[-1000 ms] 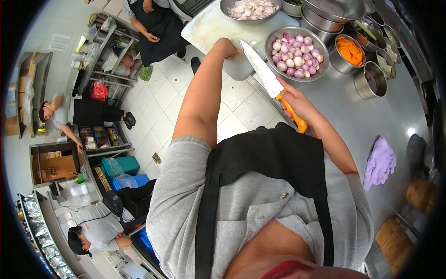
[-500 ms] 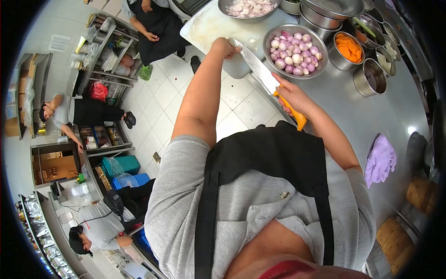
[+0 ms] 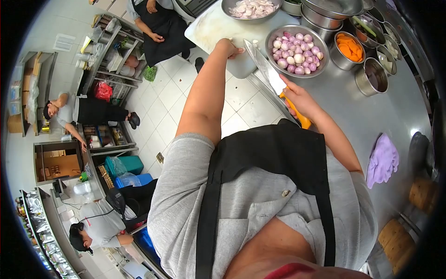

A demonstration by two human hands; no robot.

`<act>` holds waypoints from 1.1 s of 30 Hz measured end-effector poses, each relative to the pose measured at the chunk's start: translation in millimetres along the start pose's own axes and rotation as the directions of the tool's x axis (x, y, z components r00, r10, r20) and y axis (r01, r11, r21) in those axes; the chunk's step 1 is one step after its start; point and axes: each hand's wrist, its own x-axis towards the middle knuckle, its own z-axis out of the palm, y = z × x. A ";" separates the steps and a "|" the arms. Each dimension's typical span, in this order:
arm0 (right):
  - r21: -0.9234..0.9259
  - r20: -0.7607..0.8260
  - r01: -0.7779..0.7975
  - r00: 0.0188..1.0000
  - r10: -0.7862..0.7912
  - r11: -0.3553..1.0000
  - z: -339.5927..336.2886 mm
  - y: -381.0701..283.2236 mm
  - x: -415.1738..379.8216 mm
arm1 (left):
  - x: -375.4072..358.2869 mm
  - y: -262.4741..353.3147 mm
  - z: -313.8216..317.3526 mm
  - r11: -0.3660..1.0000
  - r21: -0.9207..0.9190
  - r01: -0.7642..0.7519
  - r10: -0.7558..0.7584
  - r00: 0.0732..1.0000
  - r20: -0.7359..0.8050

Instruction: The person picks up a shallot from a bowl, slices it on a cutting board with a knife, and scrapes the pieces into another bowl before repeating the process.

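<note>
An orange-handled knife [image 3: 269, 69] is gripped in my right hand [image 3: 299, 101]. Its blade slants up and left, with the tip close to the fingers of my left hand [image 3: 228, 48]. Those fingers are curled together at the near edge of the white cutting board [image 3: 202, 29]; whatever they hold is too small and hidden to name. Small pale pieces lie on the board beside them. Right of the blade sits a metal bowl [image 3: 270, 56] of whole purple-and-white shallots. Another bowl [image 3: 252, 20], with sliced pale pieces, stands at the back of the board.
A pot [image 3: 344, 63] of orange pieces, an open metal pot [image 3: 367, 86] and stacked pans [image 3: 319, 21] stand on the steel counter [image 3: 339, 111]. A purple cloth [image 3: 382, 160] lies at right. Three other people [image 3: 162, 35], [image 3: 95, 111], [image 3: 100, 223] are at left.
The view has shifted slightly. The knife tip now sits just right of my left fingers, with a little more space between them. Both hands keep much the same pose.
</note>
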 end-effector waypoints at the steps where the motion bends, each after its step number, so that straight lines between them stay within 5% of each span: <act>1: 0.059 -0.007 -0.007 1.000 0.007 0.998 3.1 0.6 1.5 | -0.5 0.7 -1.7 0.999 -0.007 -0.035 0.035 0.999 0.030; 5: 0.153 0.015 0.013 1.000 -0.015 0.988 3.4 10.1 5.5 | -4.6 9.4 -3.4 0.979 0.202 -0.006 0.002 1.000 0.021; 7: 0.160 0.007 0.006 1.000 -0.007 0.987 2.8 9.7 3.4 | -1.5 3.8 1.4 0.999 0.008 0.042 -0.042 0.998 -0.046; 16: 0.183 0.019 -0.007 1.000 0.003 0.983 5.9 5.4 4.1 | 6.2 3.5 -4.4 0.996 0.060 0.068 -0.074 0.993 0.095; 33: 0.111 0.035 -0.005 0.999 0.001 0.994 7.7 -1.3 22.0 | 11.7 3.3 1.1 0.991 -0.007 0.131 -0.130 0.991 0.043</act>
